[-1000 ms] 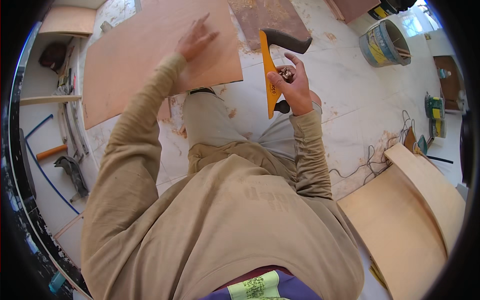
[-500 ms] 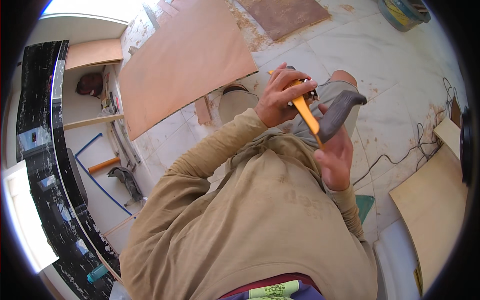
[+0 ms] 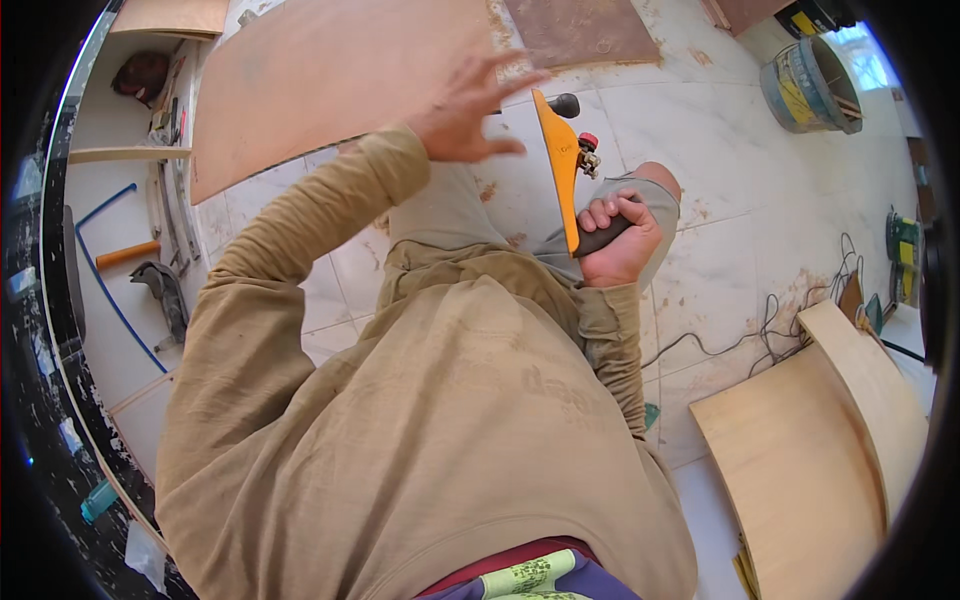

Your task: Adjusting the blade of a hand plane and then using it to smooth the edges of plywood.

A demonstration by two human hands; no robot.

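My right hand (image 3: 622, 240) is closed round the dark rear handle of a hand plane (image 3: 562, 158) with an orange-yellow body. The plane is tilted on its side, its sole facing left. A black front knob and a small red-capped adjuster stick out on its right side. My left hand (image 3: 470, 112) is off the plane, to its left, fingers spread with nothing in them. It is over the near right part of a large reddish-brown plywood sheet (image 3: 310, 90).
A bucket (image 3: 790, 95) stands at the far right. Cables (image 3: 770, 335) and pale curved boards (image 3: 790, 470) lie on the right. On the left, an open cabinet holds a blue hacksaw frame (image 3: 95, 270) and an orange-handled tool (image 3: 128, 254). Wood dust is scattered on the tiles.
My left hand has let go of the plane and moved left, opening. My right hand has closed round the rear handle, and the plane has turned more upright in view.
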